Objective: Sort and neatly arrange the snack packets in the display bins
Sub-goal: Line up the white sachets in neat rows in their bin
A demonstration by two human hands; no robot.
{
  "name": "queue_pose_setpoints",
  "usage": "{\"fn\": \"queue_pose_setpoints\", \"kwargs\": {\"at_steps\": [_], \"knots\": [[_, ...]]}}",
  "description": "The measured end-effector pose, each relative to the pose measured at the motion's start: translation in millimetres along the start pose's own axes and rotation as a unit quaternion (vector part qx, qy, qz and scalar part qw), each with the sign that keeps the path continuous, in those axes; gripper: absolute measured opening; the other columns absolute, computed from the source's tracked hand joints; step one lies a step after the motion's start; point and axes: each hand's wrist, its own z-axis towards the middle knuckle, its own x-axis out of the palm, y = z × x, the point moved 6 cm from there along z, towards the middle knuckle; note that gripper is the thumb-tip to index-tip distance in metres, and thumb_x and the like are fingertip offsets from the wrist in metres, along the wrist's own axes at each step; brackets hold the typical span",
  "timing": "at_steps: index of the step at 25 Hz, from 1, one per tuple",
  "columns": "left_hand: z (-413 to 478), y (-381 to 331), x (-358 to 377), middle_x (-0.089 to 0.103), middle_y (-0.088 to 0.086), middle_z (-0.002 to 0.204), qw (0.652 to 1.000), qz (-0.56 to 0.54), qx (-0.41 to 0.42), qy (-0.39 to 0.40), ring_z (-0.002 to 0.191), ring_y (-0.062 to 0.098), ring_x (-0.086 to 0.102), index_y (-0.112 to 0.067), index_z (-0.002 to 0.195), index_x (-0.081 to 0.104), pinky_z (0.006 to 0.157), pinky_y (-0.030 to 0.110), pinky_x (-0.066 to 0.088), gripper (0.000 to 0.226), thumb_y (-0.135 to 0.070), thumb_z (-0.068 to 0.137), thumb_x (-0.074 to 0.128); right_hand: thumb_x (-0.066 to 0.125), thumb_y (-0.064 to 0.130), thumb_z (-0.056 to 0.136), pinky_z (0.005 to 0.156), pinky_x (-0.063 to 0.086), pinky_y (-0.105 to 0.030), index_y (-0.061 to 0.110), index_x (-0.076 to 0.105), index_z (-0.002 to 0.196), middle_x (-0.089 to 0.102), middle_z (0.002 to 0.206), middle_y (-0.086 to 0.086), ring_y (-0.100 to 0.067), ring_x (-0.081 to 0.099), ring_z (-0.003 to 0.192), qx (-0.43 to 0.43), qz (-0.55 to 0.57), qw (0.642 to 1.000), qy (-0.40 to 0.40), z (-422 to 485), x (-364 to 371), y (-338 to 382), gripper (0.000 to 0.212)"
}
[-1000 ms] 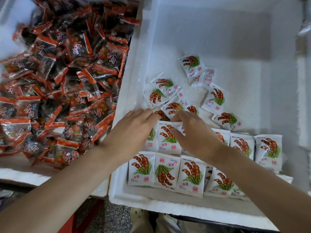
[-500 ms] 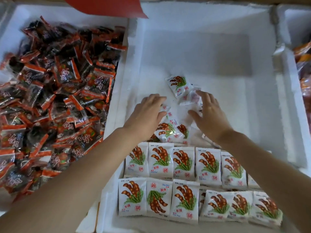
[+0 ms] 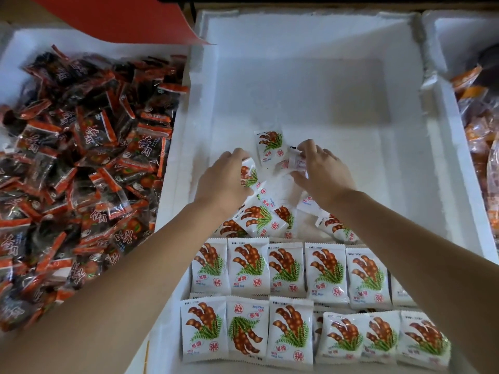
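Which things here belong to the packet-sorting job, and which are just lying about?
In the job:
- left hand and right hand, each holding one of the loose tamarind packets
- neat packet rows
- white foam bin

Lying about:
- heap of dark orange-trimmed packets, left
- red sheet
- orange packets, far right
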Motion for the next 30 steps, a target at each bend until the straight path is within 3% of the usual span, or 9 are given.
{"fn": "queue_pose_setpoints", "kwargs": {"at_steps": [4,8,10,14,17,20,22,25,30], "knots": [[-18.7,-3.2,-11.7,0.059,-0.008,0.090,0.991,-0.126,-0.021,-0.028,0.074,0.006,0.055,-0.021,0.104,0.049,0.057,0.008,0.038,0.028,-0.019,0.085,0.069,0.050,0.015,0.094,0.075,0.049,-0.040,0.003,0.051,0.113,0.057,0.111,-0.015,-0.034,0.059,0.091,0.002,0.068,0.997,-0.042,-2.0,-19.5,-5.4,0.023],[-39.2,1.4,-21.1,0.053,-0.010,0.080,0.938,-0.323,-0.113,-0.056,0.057,-0.005,0.059,-0.015,0.100,0.048,0.049,0.010,0.044,0.024,-0.015,0.086,0.068,0.049,0.017,0.096,0.063,0.053,-0.025,0.003,0.058,0.103,0.064,0.094,-0.008,-0.018,0.064,0.074,0.095,0.241,0.961,-0.102,-27.1,-49.8,-8.5,0.018],[-52.0,6.1,-16.2,0.061,-0.005,0.088,0.884,-0.429,-0.175,-0.054,0.058,-0.008,0.061,-0.013,0.112,0.052,0.048,0.006,0.044,0.025,-0.017,0.090,0.064,0.047,0.014,0.097,0.058,0.055,-0.017,0.005,0.058,0.098,0.066,0.083,-0.001,-0.008,0.066,0.063,0.161,0.397,0.901,-0.070,-49.0,-52.2,-0.8,0.014],[-74.1,2.4,6.6,0.070,0.005,0.111,0.782,-0.587,-0.212,-0.004,0.093,0.013,0.069,-0.016,0.124,0.059,0.076,0.024,0.056,0.028,-0.017,0.097,0.052,0.045,0.009,0.097,0.062,0.057,-0.020,0.005,0.058,0.087,0.072,0.069,-0.006,-0.014,0.069,0.065,0.282,0.635,0.717,0.047,-91.8,-35.5,30.2,0.016],[-84.7,-7.4,12.4,0.071,0.006,0.107,0.748,-0.631,-0.203,0.026,0.088,0.012,0.071,-0.015,0.119,0.061,0.072,0.023,0.058,0.025,-0.018,0.097,0.050,0.043,0.008,0.098,0.066,0.059,-0.026,0.004,0.055,0.093,0.073,0.075,-0.013,-0.020,0.071,0.071,0.311,0.674,0.666,0.073,-107.4,-24.1,48.7,0.014],[-85.7,-1.6,3.4,0.071,-0.004,0.103,0.814,-0.562,-0.146,0.012,0.095,0.007,0.068,-0.025,0.110,0.064,0.081,0.025,0.053,0.018,-0.026,0.094,0.056,0.051,0.010,0.094,0.069,0.059,-0.027,0.005,0.057,0.096,0.072,0.082,-0.007,-0.017,0.071,0.075,0.314,0.586,0.735,0.135,-118.0,-12.3,51.3,0.008],[-86.2,4.0,-7.6,0.068,-0.012,0.100,0.871,-0.483,-0.087,-0.009,0.093,-0.003,0.064,-0.029,0.101,0.063,0.077,0.013,0.049,0.012,-0.023,0.091,0.062,0.064,0.019,0.086,0.078,0.057,-0.026,0.012,0.062,0.100,0.072,0.089,0.001,-0.010,0.070,0.082,0.276,0.490,0.796,0.222,-128.7,-5.8,52.6,0.016],[-92.5,-0.5,-15.7,0.060,-0.023,0.099,0.913,-0.408,-0.016,0.002,0.088,-0.021,0.055,-0.031,0.096,0.058,0.070,0.000,0.040,0.019,-0.020,0.085,0.069,0.075,0.034,0.070,0.080,0.054,-0.022,0.029,0.060,0.099,0.070,0.091,0.013,0.000,0.065,0.083,0.200,0.392,0.873,0.208,-134.8,-14.5,56.2,0.033],[-97.7,-18.2,-23.0,0.059,-0.022,0.096,0.929,-0.367,0.038,0.010,0.087,-0.020,0.054,-0.034,0.092,0.058,0.069,-0.002,0.037,0.017,-0.023,0.085,0.069,0.068,0.042,0.074,0.068,0.055,-0.036,0.015,0.059,0.089,0.071,0.079,0.000,-0.019,0.067,0.075,0.182,0.395,0.893,0.116,-129.1,-29.4,61.1,0.032]]}}
